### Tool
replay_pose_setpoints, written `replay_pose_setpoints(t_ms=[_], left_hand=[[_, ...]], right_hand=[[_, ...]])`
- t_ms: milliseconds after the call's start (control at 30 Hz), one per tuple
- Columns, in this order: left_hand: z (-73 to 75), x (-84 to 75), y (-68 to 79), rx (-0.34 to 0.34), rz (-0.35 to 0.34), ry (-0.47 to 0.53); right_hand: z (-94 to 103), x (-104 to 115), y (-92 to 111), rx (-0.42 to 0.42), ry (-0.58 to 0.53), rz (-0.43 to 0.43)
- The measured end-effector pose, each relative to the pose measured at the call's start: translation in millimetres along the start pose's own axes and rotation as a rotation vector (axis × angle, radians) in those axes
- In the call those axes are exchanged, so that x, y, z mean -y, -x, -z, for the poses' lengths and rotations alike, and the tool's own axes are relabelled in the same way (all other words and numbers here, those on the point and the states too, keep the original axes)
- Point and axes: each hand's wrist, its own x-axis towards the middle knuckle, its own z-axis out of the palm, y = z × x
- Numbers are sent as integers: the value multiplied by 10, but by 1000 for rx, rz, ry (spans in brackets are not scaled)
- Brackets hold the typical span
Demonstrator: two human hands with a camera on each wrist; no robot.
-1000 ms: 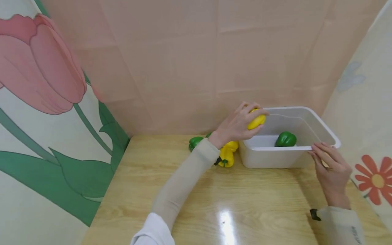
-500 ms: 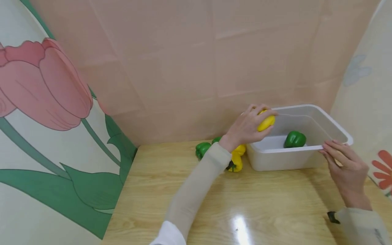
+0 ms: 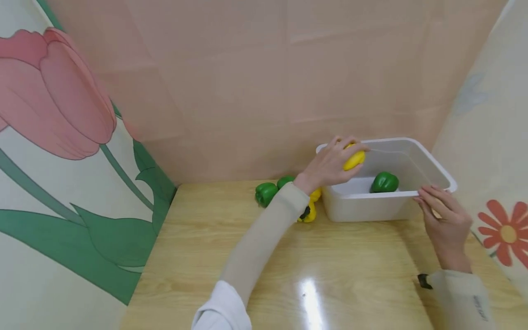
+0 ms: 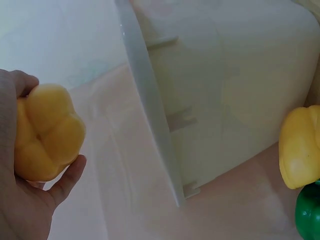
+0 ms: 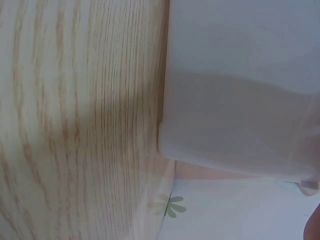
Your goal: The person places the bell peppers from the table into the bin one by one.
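One yellow bell pepper, left hand gripping it above left end of white plastic bin; right hand pinches near-right rim.

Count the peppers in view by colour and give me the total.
Green peppers: 3 (1 in the bin, 2 on the table)
Yellow peppers: 3 (1 in the left hand, 2 partly hidden on the table)
Total: 6 visible; the left sleeve could hide more.
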Motion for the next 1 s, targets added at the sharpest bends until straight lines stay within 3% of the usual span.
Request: replay_pose_setpoints(t_ms=[233, 467, 700, 1000], left_hand=[[-10, 113, 50, 16, 52, 58], [14, 171, 254, 53, 88, 72], [-53, 103, 240, 7, 85, 85], [-129, -29, 112, 34, 112, 74]], right_hand=[[-179, 123, -44, -2, -7, -19], [-339, 297, 120, -8, -28, -44], [-258, 213, 92, 29, -24, -31], [-73, 138, -24, 40, -35, -1]])
